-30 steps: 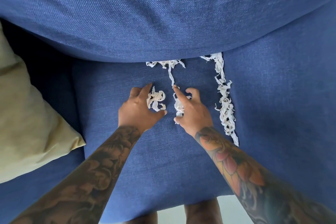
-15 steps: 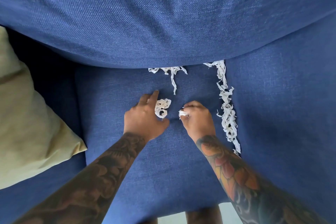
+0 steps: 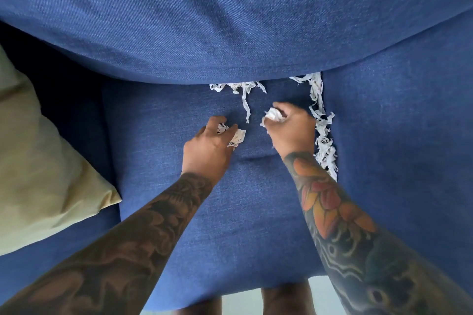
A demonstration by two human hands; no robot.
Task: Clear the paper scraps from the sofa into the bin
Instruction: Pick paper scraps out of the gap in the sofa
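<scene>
White shredded paper scraps lie on the blue sofa seat cushion (image 3: pixel 179 212). My left hand (image 3: pixel 208 147) is closed around a small clump of scraps (image 3: pixel 236 137) that sticks out between its fingers. My right hand (image 3: pixel 291 126) grips a crumpled wad of scraps (image 3: pixel 273 114). A loose strip cluster (image 3: pixel 243 92) lies along the fold under the back cushion, between and beyond the hands. A long trail of scraps (image 3: pixel 323 135) runs down the gap between the seat cushions, just right of my right hand. No bin is in view.
The blue back cushion (image 3: pixel 230 20) overhangs the seat. A second seat cushion (image 3: pixel 404 148) is at the right. A pale yellow-green pillow (image 3: pixel 38 174) lies at the left. My legs and a strip of light floor (image 3: pixel 238 304) show below the seat's front edge.
Both hands have closed on scraps from the middle of the seat. The right hand has moved up and right with its wad; the left has gathered the small pile.
</scene>
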